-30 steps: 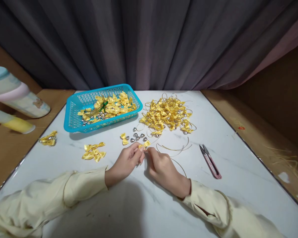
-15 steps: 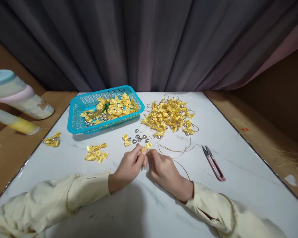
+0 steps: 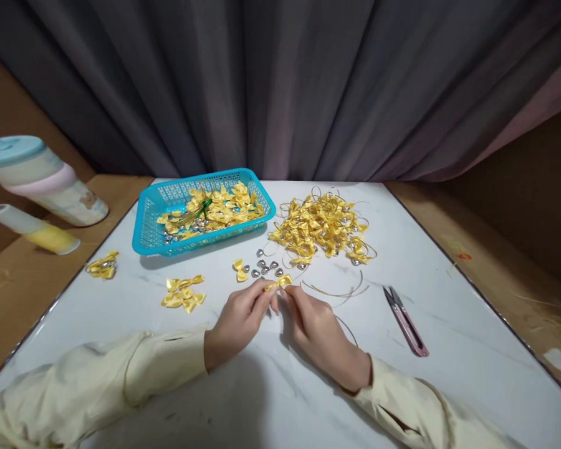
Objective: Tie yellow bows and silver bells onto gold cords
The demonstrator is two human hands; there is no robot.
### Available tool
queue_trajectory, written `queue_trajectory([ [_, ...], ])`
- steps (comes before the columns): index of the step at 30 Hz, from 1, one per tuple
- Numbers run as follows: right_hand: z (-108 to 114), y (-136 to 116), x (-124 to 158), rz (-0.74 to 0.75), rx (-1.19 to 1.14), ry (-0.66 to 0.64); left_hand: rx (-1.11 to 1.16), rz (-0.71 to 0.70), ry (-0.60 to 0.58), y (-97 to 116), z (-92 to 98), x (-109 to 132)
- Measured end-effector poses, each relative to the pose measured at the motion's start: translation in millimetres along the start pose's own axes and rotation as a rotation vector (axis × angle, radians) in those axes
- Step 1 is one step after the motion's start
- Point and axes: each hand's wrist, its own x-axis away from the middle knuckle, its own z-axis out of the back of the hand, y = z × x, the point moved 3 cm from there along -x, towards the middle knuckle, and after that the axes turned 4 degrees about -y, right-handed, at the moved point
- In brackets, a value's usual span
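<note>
Shining just below the centre of the frame, a yellow bow [image 3: 285, 280] is pinched at its left end by the thumb and fingers of the left hand [image 3: 240, 318]. The right hand [image 3: 322, 333] is held close at the bow's lower right, its fingers curled inward; whether anything is gripped by them cannot be told. Just above the bow, silver beads [image 3: 265, 269] are gathered in a cluster, with a loose bow [image 3: 240, 270] laid at their left. In the left of the frame, a small pile [image 3: 183, 296] of bows is set on the white table [image 3: 280, 399], and a bundle [image 3: 103, 265] is placed near its left edge. Left of centre, higher up, a blue basket [image 3: 150, 224] is partly filled with more bows, beads and strands bound by a green tie [image 3: 204, 207]. Right of centre, a heap [image 3: 318, 227] of corded bows is spread, with loose cords [image 3: 330, 294] scattered below. In the lower right, pink-handled snips [image 3: 406, 323] are laid, blades pointed up the frame. At the far left, a cup [image 3: 51, 181] and a tube [image 3: 51, 238] are seen
</note>
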Motion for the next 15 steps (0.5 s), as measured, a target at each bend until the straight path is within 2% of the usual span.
queue_trajectory([
  [11,2.3,-1.8,1.7,-0.001,0.014,-0.021,-0.052,-0.044,0.014,3.8,2.9,-0.3],
  [15,2.8,-1.5,2.2,0.058,0.052,-0.018,-0.036,-0.03,0.009,3.2,3.6,-0.4],
])
